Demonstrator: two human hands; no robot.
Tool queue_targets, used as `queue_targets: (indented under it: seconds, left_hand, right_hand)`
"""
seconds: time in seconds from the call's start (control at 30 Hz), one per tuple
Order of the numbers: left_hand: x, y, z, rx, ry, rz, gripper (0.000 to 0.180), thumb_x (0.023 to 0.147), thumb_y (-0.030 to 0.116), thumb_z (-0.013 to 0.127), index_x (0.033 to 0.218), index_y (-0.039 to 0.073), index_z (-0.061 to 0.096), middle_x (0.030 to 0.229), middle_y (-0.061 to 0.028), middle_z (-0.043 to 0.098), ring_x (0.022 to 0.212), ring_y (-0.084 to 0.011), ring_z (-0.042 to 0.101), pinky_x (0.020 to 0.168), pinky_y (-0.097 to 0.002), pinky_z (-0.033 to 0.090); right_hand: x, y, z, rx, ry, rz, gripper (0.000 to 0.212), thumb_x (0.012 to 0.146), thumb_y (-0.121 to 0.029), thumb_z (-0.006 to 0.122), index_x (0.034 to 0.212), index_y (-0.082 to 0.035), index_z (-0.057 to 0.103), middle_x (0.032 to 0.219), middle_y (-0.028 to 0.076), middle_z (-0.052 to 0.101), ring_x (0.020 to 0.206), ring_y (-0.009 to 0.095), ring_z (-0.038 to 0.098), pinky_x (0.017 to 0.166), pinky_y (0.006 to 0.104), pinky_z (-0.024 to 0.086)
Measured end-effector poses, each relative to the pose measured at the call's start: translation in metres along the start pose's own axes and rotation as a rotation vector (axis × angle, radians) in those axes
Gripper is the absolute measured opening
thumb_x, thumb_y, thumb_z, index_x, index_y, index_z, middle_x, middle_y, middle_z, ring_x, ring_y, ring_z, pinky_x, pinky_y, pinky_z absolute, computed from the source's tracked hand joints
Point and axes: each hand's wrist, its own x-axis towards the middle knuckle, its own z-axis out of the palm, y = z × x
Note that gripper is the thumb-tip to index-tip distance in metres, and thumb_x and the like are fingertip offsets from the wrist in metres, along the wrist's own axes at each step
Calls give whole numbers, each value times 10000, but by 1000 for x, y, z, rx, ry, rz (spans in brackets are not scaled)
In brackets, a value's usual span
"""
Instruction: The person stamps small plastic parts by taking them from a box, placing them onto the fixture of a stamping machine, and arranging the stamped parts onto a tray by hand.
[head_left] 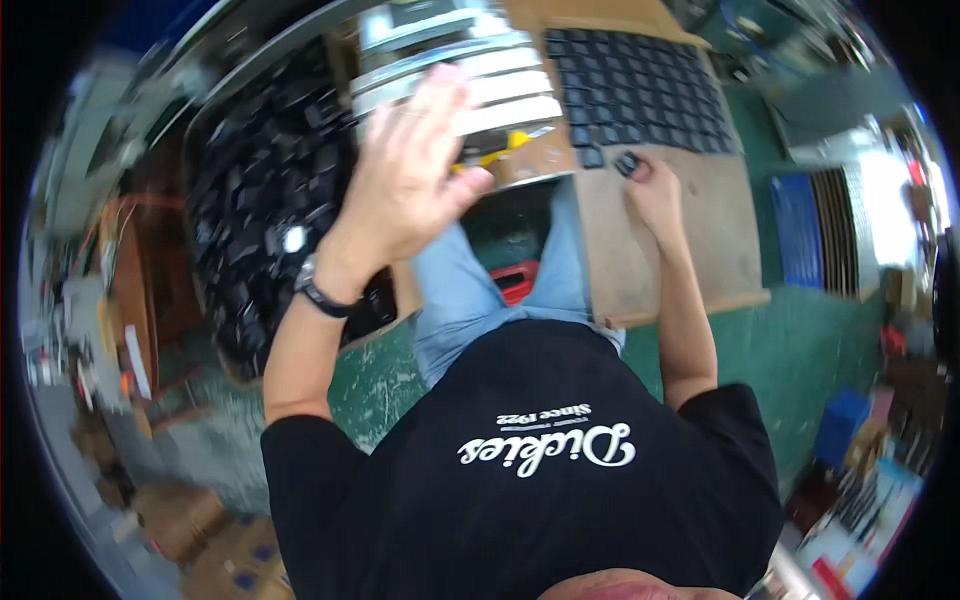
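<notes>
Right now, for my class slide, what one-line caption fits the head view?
Right hand holding a small black part near rows of similar parts; left hand open.

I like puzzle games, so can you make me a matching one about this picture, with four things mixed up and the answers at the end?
Things:
1. Right hand
2. Left hand
3. Jeans
4. Rows of dark pieces

Matches:
A. on the brown board
B. stretched out, a bit blurry
C. pinching one small dark piece
D. light blue

Right pairs: 1-C, 2-B, 3-D, 4-A
</notes>
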Motion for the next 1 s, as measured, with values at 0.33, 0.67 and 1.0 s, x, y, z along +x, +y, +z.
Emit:
queue_targets:
  seconds: [0.33, 0.67, 1.0]
  left_hand:
    - [-98, -25, -68, -55, 269, -352, 282, 933, 68, 773, 1214, 51, 793, 1329, -106, 734, 1064, -266, 706, 951, -367, 555]
    - [-136, -123, -95, 153, 51, -925, 255, 908, 101, 718, 1121, -28, 775, 1111, -137, 788, 927, -295, 721, 870, -354, 576]
    - [-120, -81, -98, 63, 326, -777, 274, 965, 118, 775, 1209, -4, 750, 1088, -88, 784, 922, -199, 701, 867, -306, 553]
  right_hand:
    - [4, 16, -4, -184, -12, 4, 392, 935, -165, 714, 1293, -7, 747, 838, 76, 693, 759, 211, 633, 771, 336, 545]
    - [4, 0, -11, -127, 47, 11, 389, 981, -190, 757, 1328, -18, 722, 824, 27, 638, 739, 154, 582, 743, 289, 518]
    - [14, -166, -27, 580, -189, -331, 343, 1000, -33, 755, 1341, -21, 732, 893, 9, 667, 743, 83, 561, 672, 205, 481]
